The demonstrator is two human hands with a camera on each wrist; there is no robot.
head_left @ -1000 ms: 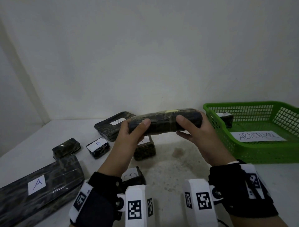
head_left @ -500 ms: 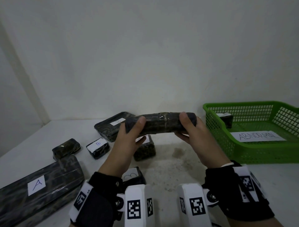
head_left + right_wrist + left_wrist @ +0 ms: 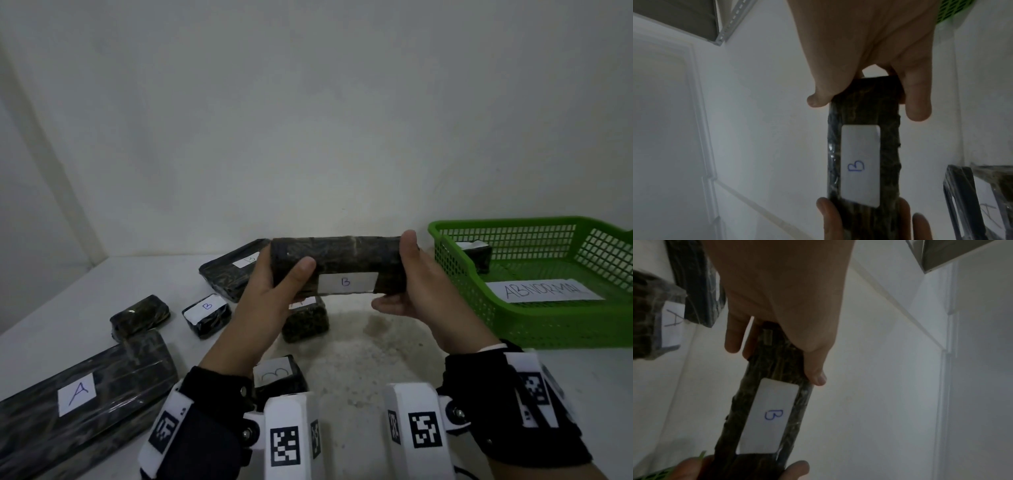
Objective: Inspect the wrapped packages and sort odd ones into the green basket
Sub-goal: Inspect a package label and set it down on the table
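White tabletop [image 3: 342, 359] below; both our hands, left hand [image 3: 270, 294] and right hand [image 3: 416, 291], clasp the B-labelled package [image 3: 342, 263] by its ends between curled fingers; likely stiff, light, slick-wrapped.

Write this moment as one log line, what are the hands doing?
step: inspect | left hand: grips package | right hand: grips package | package: held above table, label B showing | green basket: one small package inside

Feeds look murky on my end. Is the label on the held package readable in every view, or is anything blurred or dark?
Head view: dim but sharp, B on the label readable. Left wrist view: dark and grainy, the package soft, B legible. Right wrist view: similar noise, B legible, right hand blurred up close.
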